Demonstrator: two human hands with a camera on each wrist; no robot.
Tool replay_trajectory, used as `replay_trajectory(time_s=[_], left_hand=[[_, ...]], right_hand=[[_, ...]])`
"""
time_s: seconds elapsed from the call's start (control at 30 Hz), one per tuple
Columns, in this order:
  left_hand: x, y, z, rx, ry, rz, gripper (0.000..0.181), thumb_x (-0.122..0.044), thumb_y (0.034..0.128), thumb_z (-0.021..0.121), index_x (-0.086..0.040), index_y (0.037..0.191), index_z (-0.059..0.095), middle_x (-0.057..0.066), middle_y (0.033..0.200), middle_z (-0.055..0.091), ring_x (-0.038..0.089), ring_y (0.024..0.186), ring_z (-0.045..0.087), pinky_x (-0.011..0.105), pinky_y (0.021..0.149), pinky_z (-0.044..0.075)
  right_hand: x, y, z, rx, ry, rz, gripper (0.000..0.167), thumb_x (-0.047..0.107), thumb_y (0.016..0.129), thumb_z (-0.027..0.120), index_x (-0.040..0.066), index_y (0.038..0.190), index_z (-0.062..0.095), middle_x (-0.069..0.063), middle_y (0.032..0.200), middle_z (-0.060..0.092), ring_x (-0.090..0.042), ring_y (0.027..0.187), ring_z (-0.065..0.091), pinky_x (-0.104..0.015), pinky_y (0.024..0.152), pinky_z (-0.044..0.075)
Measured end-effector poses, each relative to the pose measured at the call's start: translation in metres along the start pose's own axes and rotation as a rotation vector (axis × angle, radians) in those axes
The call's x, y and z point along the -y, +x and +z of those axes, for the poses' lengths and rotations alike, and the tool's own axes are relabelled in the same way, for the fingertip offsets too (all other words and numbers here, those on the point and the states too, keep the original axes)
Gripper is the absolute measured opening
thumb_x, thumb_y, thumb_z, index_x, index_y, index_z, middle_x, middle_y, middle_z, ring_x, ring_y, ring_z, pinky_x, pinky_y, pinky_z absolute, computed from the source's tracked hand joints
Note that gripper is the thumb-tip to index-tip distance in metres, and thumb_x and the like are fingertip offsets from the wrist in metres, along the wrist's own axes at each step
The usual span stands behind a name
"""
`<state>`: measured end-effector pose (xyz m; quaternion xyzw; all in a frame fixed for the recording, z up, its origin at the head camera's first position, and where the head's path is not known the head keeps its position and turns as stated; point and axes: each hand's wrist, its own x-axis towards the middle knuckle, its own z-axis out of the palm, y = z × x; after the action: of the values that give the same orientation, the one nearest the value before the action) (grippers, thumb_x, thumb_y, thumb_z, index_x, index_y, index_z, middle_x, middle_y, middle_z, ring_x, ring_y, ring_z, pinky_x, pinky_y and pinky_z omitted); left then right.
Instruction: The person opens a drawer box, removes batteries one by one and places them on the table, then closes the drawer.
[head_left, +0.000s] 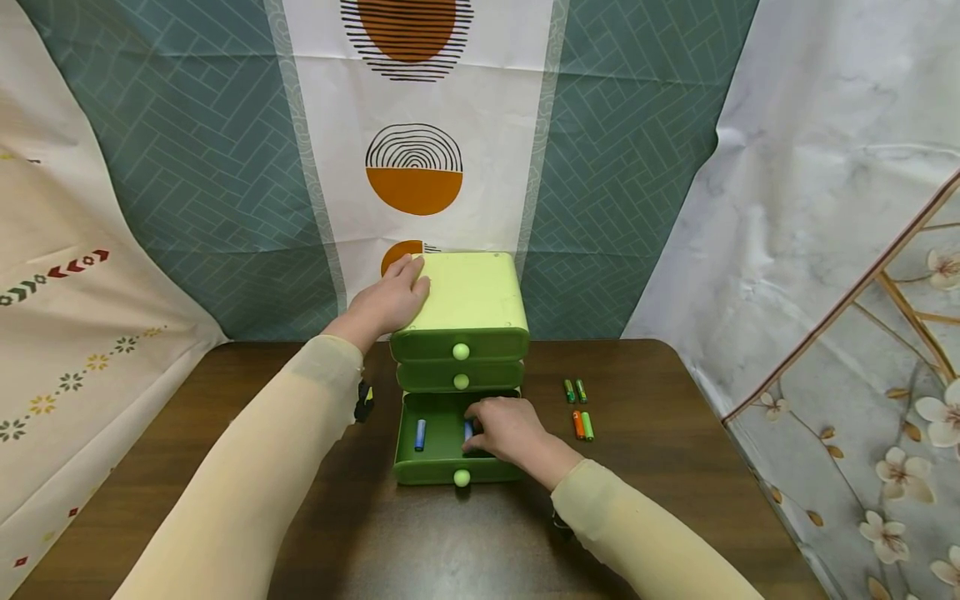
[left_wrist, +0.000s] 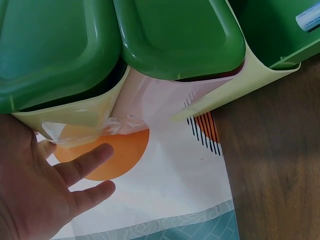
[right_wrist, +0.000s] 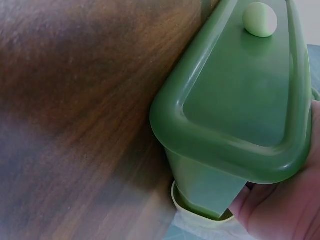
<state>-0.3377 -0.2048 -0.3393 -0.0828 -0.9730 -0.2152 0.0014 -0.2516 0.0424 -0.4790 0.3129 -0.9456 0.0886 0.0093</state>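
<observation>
A small chest of drawers [head_left: 472, 292], light green on top with green drawer fronts, stands on the table. Its bottom drawer [head_left: 442, 472] is pulled out; the two above are closed. My left hand [head_left: 390, 302] rests on the left of the chest's top, fingers extended; the left wrist view shows them spread beside the casing. Inside the bottom drawer, my right hand [head_left: 513, 429] has thumb and fingers at the two ends of a blue battery [head_left: 468, 432], pinching it. Another blue battery [head_left: 420, 435] lies at the drawer's left. The right wrist view hides the fingertips behind the drawer front.
Right of the chest, two green batteries [head_left: 575, 391] lie on the brown table [head_left: 637, 500], with an orange battery [head_left: 578, 425] and a light green battery [head_left: 587, 426] nearer. Patterned cloth [head_left: 637, 167] hangs behind and at both sides.
</observation>
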Motion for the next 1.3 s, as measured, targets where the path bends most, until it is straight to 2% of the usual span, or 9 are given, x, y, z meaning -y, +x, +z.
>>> replay_trajectory(time_s=[0.5,1.3], left_hand=[[-0.0003,-0.0004,-0.0004,0.001,-0.001,0.002,0.068,-0.048,0.1195,0.019,-0.018,0.18,0.01,0.009,0.186,0.001,0.034,0.17,0.008,0.063,0.13,0.024],[0.0023,0.0016,0.0006,0.004,0.0,0.005,0.069,-0.048,0.1192,0.018,-0.018,0.18,0.01,0.009,0.186,0.001,0.034,0.17,0.009,0.062,0.13,0.024]], right_hand=[[0.0005,0.0019,0.0002,0.03,-0.031,0.017,0.051,0.051,0.087,0.094,0.02,0.127,0.084,0.009,0.096,0.076,-0.011,0.084,0.071,-0.036,0.07,0.059],[0.0002,0.0023,0.0007,0.03,-0.047,0.011,0.049,0.048,0.085,0.097,0.019,0.122,0.085,0.007,0.097,0.075,-0.013,0.084,0.07,-0.037,0.068,0.058]])
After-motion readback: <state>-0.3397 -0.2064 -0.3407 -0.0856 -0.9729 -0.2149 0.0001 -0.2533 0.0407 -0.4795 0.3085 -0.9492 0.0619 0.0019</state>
